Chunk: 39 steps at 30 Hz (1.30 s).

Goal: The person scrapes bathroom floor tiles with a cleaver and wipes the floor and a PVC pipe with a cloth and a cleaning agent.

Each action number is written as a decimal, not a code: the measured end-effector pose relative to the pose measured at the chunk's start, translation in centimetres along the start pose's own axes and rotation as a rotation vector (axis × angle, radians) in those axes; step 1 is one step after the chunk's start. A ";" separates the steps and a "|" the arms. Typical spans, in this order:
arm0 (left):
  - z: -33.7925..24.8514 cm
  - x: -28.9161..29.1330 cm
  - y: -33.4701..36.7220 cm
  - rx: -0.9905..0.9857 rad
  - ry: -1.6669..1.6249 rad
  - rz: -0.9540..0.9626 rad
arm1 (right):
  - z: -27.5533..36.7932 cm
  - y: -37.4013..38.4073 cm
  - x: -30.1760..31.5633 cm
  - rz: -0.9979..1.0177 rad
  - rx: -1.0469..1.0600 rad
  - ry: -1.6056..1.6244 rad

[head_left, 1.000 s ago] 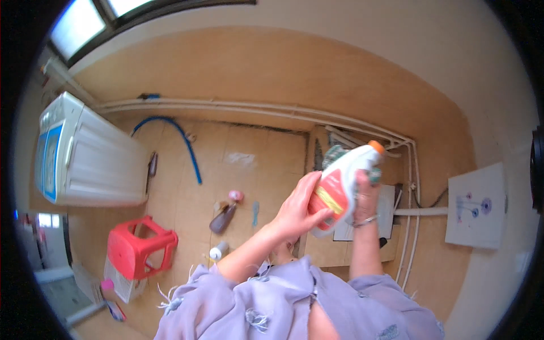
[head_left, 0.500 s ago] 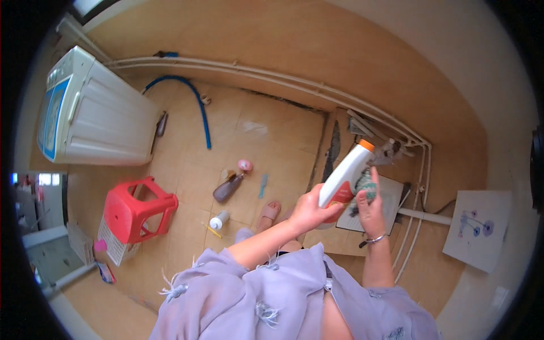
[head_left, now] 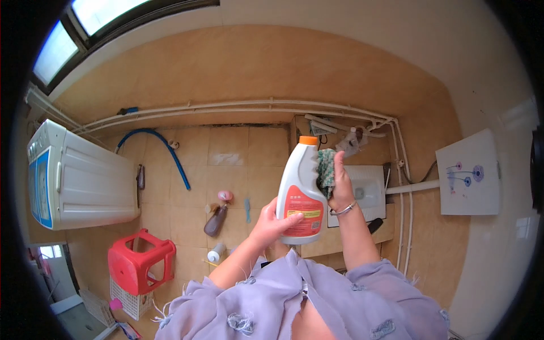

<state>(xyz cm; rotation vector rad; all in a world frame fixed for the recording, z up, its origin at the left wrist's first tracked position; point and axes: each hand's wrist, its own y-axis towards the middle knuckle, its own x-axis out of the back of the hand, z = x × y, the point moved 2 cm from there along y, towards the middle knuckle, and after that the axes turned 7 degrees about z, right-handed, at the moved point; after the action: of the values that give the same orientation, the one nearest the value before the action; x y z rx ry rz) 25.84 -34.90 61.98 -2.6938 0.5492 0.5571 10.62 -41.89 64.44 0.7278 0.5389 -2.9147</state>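
Observation:
A white plastic bottle [head_left: 290,180] with an orange cap and a red label stands nearly upright in front of me. My left hand [head_left: 273,222] grips its lower left side, the thumb lying across the label. Against the bottle's right side, my right hand [head_left: 340,184] presses a green and dark patterned cloth or scrubbing pad [head_left: 326,173]. The right thumb points up, and the other fingers are partly hidden behind the pad. A metal bangle circles the right wrist.
A squat toilet [head_left: 367,195] lies beyond my right arm. On the tiled floor to the left are a brown bottle [head_left: 215,221], a grey-white bottle [head_left: 216,252] and a blue brush-like item [head_left: 247,209]. A red stool [head_left: 127,258] and a white washing machine [head_left: 93,184] stand farther left.
The bottle has turned from a slant to nearly upright, its label now facing me, and shifted left in the picture. The pad has come up along its side. The view has tilted upward.

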 end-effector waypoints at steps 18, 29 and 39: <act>1.3 -1.7 0.3 -0.101 0.191 0.175 | 1.2 -0.3 -2.3 0.166 -0.101 -0.090; 0.0 -1.5 0.4 -0.193 0.666 0.080 | 2.2 -1.4 0.3 0.095 0.048 0.064; -1.6 -1.6 0.4 -0.392 1.243 -0.088 | 6.1 -4.5 -1.5 0.053 0.387 -0.745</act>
<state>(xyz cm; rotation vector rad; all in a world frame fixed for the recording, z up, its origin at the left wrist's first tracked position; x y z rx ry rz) 24.81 -35.36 63.92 -3.1307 0.6092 -1.2600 8.53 -39.89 71.61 -0.3423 -0.1212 -2.9499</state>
